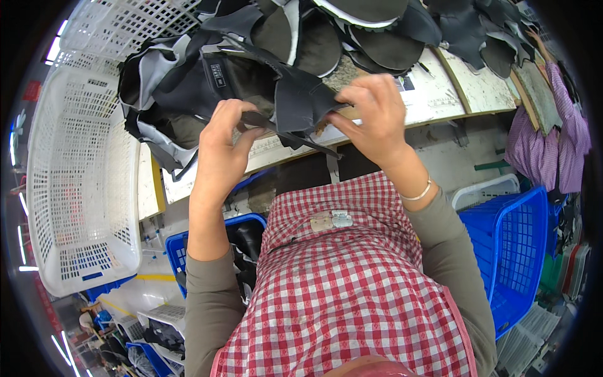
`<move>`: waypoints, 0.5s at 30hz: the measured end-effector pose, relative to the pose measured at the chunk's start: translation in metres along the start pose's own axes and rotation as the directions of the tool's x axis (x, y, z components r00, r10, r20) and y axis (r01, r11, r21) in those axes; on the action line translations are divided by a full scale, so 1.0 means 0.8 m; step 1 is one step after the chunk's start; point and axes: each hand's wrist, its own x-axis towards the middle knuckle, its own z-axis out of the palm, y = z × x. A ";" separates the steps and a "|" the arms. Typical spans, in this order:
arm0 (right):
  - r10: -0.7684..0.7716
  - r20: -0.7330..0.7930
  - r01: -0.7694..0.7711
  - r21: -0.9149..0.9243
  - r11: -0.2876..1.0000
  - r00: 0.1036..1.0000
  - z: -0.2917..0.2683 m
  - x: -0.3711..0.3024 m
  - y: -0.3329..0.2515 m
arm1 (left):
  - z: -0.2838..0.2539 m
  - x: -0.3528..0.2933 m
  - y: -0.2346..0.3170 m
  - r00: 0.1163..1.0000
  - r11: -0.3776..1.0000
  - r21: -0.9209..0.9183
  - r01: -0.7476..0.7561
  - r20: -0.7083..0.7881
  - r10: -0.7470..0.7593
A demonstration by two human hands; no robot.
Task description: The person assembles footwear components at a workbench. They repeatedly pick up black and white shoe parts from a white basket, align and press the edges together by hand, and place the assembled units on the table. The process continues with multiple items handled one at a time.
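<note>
Between my hands, at the table's near edge, is a black shoe upper [295, 103] with a grey lining and a small dark label inside. My left hand [227, 141] pinches a black strip at its near side between thumb and fingers. With thumb and fingertips, my right hand [375, 116] grips the upper's right corner. Part of the upper hangs over the table edge toward my apron. More black shoe uppers with pale edges [157, 78] lie to the left of it, and a heap of them [370, 44] is piled behind.
A white plastic basket [41, 207] stands at the left of the white worktable [440, 94]. Blue baskets stand below, one with black pieces [251, 220] by my left arm, another [515, 245] at right. A person in a purple checked garment [575, 132] works at far right.
</note>
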 end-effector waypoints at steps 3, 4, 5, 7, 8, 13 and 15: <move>-0.191 0.026 0.191 0.001 0.982 0.981 0.011 0.016 0.012 | -0.001 0.002 0.002 1.000 1.000 -0.004 0.021 0.019 -0.021; -0.245 0.004 0.245 -0.021 0.969 0.969 0.016 0.023 0.020 | 0.001 0.004 0.002 0.999 1.000 0.006 -0.007 0.031 0.007; -0.134 -0.011 0.134 0.054 0.989 0.991 0.021 0.034 0.030 | 0.000 0.003 0.004 0.999 0.999 0.023 -0.038 0.026 0.037; 0.446 0.042 -0.445 0.191 0.875 0.894 0.030 0.065 0.058 | 0.000 0.004 0.008 0.991 0.991 0.039 -0.130 -0.002 0.130; 0.622 0.240 -0.666 0.233 0.709 0.745 0.038 0.084 0.072 | 0.001 0.005 0.010 0.992 0.992 0.036 -0.123 -0.005 0.123; 0.121 -0.055 -0.132 -0.309 0.942 0.991 0.066 0.085 0.049 | 0.005 0.010 0.007 0.996 0.999 -0.027 -0.037 -0.079 0.035; -0.081 -0.050 0.068 -0.233 0.970 0.995 0.060 0.077 0.025 | 0.007 0.007 0.004 0.993 0.998 -0.006 -0.068 -0.097 0.067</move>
